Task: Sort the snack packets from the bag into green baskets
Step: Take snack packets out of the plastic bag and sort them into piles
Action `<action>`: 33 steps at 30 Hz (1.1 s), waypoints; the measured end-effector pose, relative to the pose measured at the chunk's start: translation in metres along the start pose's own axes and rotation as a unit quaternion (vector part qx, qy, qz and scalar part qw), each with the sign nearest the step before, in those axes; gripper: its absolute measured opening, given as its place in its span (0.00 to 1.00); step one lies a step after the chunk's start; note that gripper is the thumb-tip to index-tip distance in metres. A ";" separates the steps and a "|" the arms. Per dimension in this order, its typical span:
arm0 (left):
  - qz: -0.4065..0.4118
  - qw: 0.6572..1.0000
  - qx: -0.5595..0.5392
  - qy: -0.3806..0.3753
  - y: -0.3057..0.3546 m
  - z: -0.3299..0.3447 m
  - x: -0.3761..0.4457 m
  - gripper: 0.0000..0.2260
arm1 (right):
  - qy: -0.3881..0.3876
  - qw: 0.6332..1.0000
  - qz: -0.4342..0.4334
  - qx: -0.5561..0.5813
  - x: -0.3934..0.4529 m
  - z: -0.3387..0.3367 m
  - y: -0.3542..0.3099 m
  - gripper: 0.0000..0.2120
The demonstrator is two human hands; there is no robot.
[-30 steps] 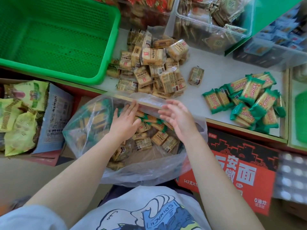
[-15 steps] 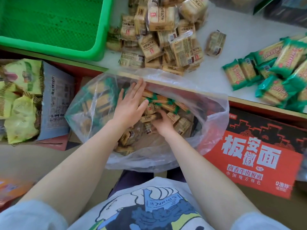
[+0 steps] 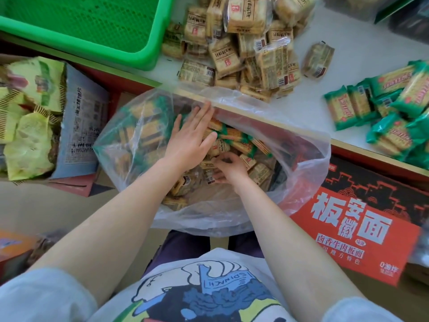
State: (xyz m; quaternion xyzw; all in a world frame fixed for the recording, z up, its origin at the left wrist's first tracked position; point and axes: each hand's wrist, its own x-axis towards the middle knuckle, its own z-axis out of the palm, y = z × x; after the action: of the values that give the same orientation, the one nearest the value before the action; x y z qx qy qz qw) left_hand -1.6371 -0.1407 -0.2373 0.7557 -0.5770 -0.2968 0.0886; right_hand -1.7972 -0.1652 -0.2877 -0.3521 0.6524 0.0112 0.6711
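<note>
A clear plastic bag [image 3: 299, 182] sits open in front of me, full of brown and green-edged snack packets [image 3: 241, 138]. My left hand [image 3: 188, 140] lies flat with straight fingers on the packets at the bag's far left side. My right hand [image 3: 228, 167] is deeper in the bag, fingers curled round small brown packets [image 3: 210, 176]. A pile of brown packets [image 3: 246, 47] and a pile of green packets [image 3: 390, 110] lie on the white shelf [image 3: 362, 54]. A green basket [image 3: 92, 26] stands at the top left.
An open box with yellow-green packs [image 3: 30, 126] sits at the left. An orange and black noodle carton [image 3: 362, 219] stands at the right, under the shelf's edge. The bag rests against the shelf's front lip [image 3: 255, 112].
My right hand has gone from above the bag's mouth down into the packets and curled round some. My left hand stays flat on the packets. The view has tilted down and closer.
</note>
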 end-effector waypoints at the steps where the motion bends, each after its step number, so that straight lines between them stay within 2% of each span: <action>1: -0.001 1.000 0.000 0.001 0.000 0.000 0.000 0.28 | 0.012 1.000 -0.011 0.001 -0.002 0.001 0.004 0.09; 5: -0.002 1.000 0.002 0.000 0.001 -0.001 0.000 0.27 | 0.046 0.996 -0.067 -0.029 -0.020 -0.008 0.015 0.11; 11: -0.045 0.998 -0.003 -0.031 0.023 -0.024 -0.002 0.27 | 0.018 0.979 -0.185 -0.087 -0.077 -0.056 0.003 0.11; 13: -0.044 0.999 -0.023 0.000 0.039 -0.037 -0.006 0.25 | 0.005 0.969 -0.230 -0.090 -0.099 -0.074 -0.016 0.11; 15: -0.035 0.993 -0.105 0.045 0.062 -0.050 -0.015 0.21 | 0.007 0.957 -0.275 -0.092 -0.118 -0.089 -0.039 0.10; 17: -0.069 0.962 -0.262 0.034 0.089 -0.059 -0.023 0.18 | 0.007 0.947 -0.310 -0.080 -0.132 -0.101 -0.060 0.11; 19: -0.135 0.879 -0.456 -0.019 0.115 -0.065 -0.024 0.15 | -0.001 0.945 -0.322 -0.055 -0.141 -0.113 -0.077 0.10; 20: -0.169 0.827 -0.535 -0.032 0.123 -0.065 -0.021 0.14 | -0.016 0.945 -0.323 -0.047 -0.143 -0.117 -0.082 0.11; 21: -0.191 0.792 -0.579 -0.033 0.129 -0.066 -0.017 0.13 | -0.031 0.946 -0.321 -0.042 -0.144 -0.118 -0.086 0.12; 24: -0.225 0.780 -0.582 -0.050 0.153 -0.075 -0.002 0.11 | -0.044 0.944 -0.324 -0.040 -0.146 -0.135 -0.095 0.22; 27: -0.240 0.721 -0.635 -0.138 0.176 -0.087 0.010 0.19 | 0.001 0.949 -0.314 -0.007 -0.143 -0.154 -0.104 0.19; 28: -0.230 0.718 -0.640 -0.149 0.178 -0.087 0.014 0.21 | 0.025 0.950 -0.310 0.003 -0.140 -0.161 -0.107 0.17; 29: -0.222 0.726 -0.636 -0.140 0.180 -0.086 0.017 0.21 | 0.049 0.952 -0.302 0.016 -0.137 -0.167 -0.109 0.15; 30: -0.216 0.757 -0.607 -0.110 0.179 -0.083 0.020 0.20 | 0.073 0.954 -0.289 0.036 -0.132 -0.172 -0.111 0.14; 33: -0.176 0.909 -0.376 0.038 0.156 -0.060 0.024 0.12 | 0.151 0.944 -0.252 0.148 -0.113 -0.187 -0.125 0.12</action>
State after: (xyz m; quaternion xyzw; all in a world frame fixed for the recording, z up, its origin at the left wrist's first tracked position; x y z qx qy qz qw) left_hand -1.7275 -0.2250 -0.1227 0.7663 -0.2766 -0.4736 0.3346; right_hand -1.9169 -0.2994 -0.1120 -0.3996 0.6300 -0.3081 0.5903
